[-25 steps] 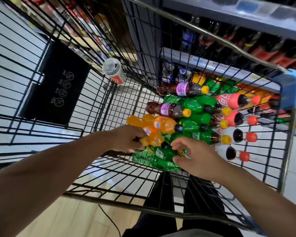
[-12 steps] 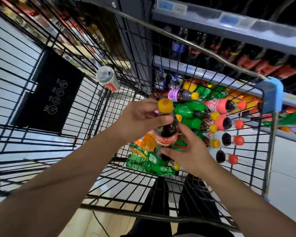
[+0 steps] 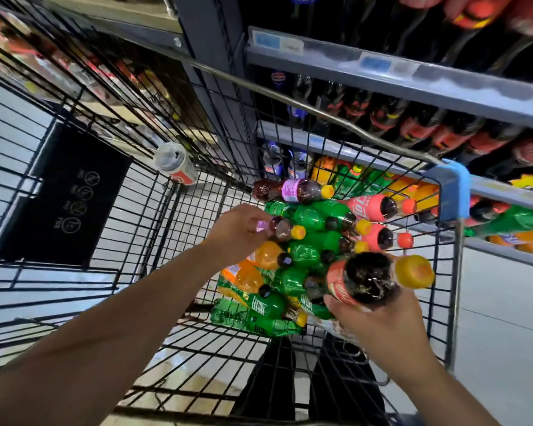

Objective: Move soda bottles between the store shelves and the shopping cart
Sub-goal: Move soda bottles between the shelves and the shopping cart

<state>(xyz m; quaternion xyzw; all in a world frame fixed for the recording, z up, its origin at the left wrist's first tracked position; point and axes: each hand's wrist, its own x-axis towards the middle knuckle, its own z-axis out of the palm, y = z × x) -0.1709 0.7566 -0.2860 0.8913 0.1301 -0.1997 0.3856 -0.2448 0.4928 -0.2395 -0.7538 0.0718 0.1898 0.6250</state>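
My right hand [image 3: 382,327] grips a dark cola bottle [image 3: 366,279] with a red label and yellow cap, held above the pile in the black wire shopping cart [image 3: 290,348]. My left hand [image 3: 237,232] reaches into the cart and curls round a dark bottle with a purple label and yellow cap [image 3: 277,229]. Under the hands lie several green bottles [image 3: 308,218], orange bottles [image 3: 265,255], pink-labelled cola bottles [image 3: 373,207] and another purple-labelled bottle [image 3: 293,189].
Grey store shelves [image 3: 413,78] stocked with cola and Pepsi bottles stand just beyond the cart's right rim, which has a blue corner guard [image 3: 454,192]. A can [image 3: 176,162] lies at the cart's far corner. A black sign panel [image 3: 62,195] hangs on the left cart wall.
The cola bottle held by both hands half a second ago is now in my right hand alone, moved right. My left hand let go and dropped onto the purple-labelled bottle in the cart.
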